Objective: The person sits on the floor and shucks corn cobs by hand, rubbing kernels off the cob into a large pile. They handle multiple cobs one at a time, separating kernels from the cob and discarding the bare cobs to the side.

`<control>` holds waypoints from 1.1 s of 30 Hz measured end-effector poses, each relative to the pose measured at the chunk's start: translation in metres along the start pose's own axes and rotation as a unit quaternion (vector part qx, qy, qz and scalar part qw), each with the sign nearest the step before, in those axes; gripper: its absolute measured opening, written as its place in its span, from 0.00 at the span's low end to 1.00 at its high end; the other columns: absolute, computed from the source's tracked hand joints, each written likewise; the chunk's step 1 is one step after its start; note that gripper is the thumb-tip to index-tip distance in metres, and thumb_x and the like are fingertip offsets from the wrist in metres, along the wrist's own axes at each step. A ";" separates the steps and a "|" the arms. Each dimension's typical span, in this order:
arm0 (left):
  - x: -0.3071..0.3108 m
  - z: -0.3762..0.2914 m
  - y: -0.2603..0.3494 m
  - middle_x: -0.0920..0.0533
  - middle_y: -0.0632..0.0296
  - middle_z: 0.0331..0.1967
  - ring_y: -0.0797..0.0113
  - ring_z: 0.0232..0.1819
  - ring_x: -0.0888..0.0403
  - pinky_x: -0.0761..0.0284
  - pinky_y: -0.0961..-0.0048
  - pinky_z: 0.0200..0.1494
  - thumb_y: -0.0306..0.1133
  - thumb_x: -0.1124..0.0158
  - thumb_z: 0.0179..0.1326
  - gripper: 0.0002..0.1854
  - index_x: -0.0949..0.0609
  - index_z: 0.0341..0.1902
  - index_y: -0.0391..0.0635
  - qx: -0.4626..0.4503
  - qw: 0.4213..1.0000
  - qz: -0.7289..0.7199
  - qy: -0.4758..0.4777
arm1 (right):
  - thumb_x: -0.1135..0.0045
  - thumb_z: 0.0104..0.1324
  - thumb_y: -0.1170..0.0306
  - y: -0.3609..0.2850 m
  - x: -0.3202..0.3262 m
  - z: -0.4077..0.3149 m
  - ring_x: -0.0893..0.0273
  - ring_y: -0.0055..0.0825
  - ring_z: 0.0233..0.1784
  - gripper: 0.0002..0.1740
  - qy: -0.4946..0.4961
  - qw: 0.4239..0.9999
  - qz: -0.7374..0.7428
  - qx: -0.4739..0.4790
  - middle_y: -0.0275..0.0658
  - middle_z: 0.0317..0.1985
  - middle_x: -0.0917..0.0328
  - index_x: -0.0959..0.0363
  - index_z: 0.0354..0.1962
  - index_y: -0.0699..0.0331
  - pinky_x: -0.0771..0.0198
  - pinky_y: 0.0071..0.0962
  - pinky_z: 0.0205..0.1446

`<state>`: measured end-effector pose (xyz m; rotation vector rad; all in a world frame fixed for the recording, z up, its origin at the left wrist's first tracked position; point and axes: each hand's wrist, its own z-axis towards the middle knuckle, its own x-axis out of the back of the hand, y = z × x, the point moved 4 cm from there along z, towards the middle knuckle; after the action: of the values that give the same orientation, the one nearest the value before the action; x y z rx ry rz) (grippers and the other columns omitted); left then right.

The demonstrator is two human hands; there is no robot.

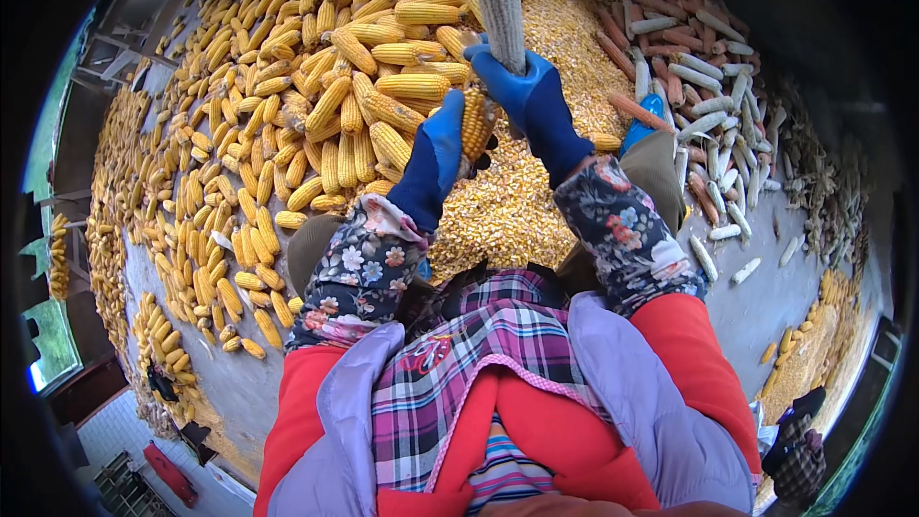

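My left hand point(439, 143), in a blue coated glove, is closed around a yellow ear of corn point(475, 128). Its far end lies beside the other glove. Slightly higher and to the right, my right hand point(530, 97) grips a bare, whitish corncob point(500, 18) that points away from me. Some of the right fingers are hidden behind the cob and the glove. Loose corn kernels point(502, 208) are heaped beneath both hands and between my legs. Whole yellow ears point(373, 108) lie piled right beside the left glove.
Stripped white and reddish cobs point(696, 72) form a pile at the right, near my blue shoe covering point(644, 122). More ears spread across the grey floor point(237, 373) at left. A person point(797, 445) is at lower right, by another corn heap point(804, 359).
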<state>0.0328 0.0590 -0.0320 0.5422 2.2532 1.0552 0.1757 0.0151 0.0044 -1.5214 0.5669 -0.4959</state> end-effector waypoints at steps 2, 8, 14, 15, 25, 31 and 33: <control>-0.002 0.002 0.006 0.14 0.55 0.34 0.63 0.27 0.15 0.21 0.71 0.24 0.56 0.52 0.76 0.28 0.21 0.54 0.41 -0.008 0.999 -0.035 0.016 | 0.33 0.64 0.55 -0.010 -0.007 -0.020 0.16 0.29 0.37 0.23 -0.030 0.997 0.005 0.076 0.39 0.35 0.15 0.19 0.47 0.64 0.21 0.31 0.43; 0.021 0.018 -0.024 0.19 0.60 0.29 0.65 0.24 0.21 0.26 0.68 0.22 0.47 0.48 0.75 0.18 0.23 0.50 0.44 0.004 0.999 0.017 -0.039 | 0.32 0.60 0.59 0.002 -0.026 -0.019 0.18 0.41 0.52 0.18 -0.014 0.954 -0.210 0.212 0.48 0.50 0.17 0.16 0.42 0.65 0.24 0.35 0.55; 0.010 0.011 -0.037 0.15 0.55 0.33 0.64 0.24 0.17 0.20 0.67 0.25 0.60 0.54 0.75 0.29 0.22 0.54 0.44 -0.020 0.992 0.121 -0.025 | 0.33 0.64 0.58 0.025 0.001 0.016 0.18 0.23 0.33 0.21 0.021 0.988 -0.148 -0.040 0.38 0.33 0.14 0.17 0.45 0.68 0.23 0.28 0.40; -0.011 -0.007 -0.016 0.14 0.55 0.35 0.63 0.23 0.16 0.19 0.69 0.25 0.59 0.54 0.76 0.29 0.22 0.55 0.44 0.053 0.997 0.062 0.014 | 0.33 0.63 0.56 0.024 0.010 0.017 0.16 0.26 0.34 0.21 0.044 0.991 -0.123 -0.032 0.40 0.31 0.14 0.17 0.42 0.68 0.22 0.30 0.40; 0.005 0.030 -0.043 0.16 0.58 0.30 0.61 0.27 0.17 0.22 0.64 0.27 0.51 0.51 0.76 0.20 0.21 0.46 0.47 -0.057 0.994 -0.083 0.048 | 0.31 0.59 0.58 0.027 -0.020 -0.001 0.15 0.49 0.44 0.21 0.005 0.960 -0.273 0.058 0.50 0.42 0.14 0.18 0.45 0.64 0.22 0.39 0.48; -0.001 0.013 -0.020 0.15 0.55 0.30 0.63 0.24 0.17 0.22 0.68 0.24 0.60 0.57 0.76 0.29 0.21 0.53 0.46 0.021 1.000 0.015 -0.012 | 0.33 0.61 0.55 0.008 -0.002 0.004 0.12 0.38 0.37 0.20 0.037 0.996 -0.085 -0.001 0.46 0.32 0.13 0.16 0.41 0.64 0.21 0.38 0.41; -0.001 0.012 -0.017 0.16 0.56 0.31 0.63 0.26 0.18 0.21 0.67 0.26 0.56 0.54 0.76 0.25 0.20 0.50 0.47 0.014 0.998 -0.046 0.027 | 0.33 0.60 0.55 -0.009 -0.011 -0.018 0.13 0.40 0.36 0.19 0.008 0.996 -0.066 0.057 0.45 0.34 0.13 0.16 0.40 0.62 0.20 0.40 0.42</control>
<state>0.0395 0.0550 -0.0517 0.4232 2.3196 1.0036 0.1558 0.0081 0.0143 -1.4520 0.4442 -0.6335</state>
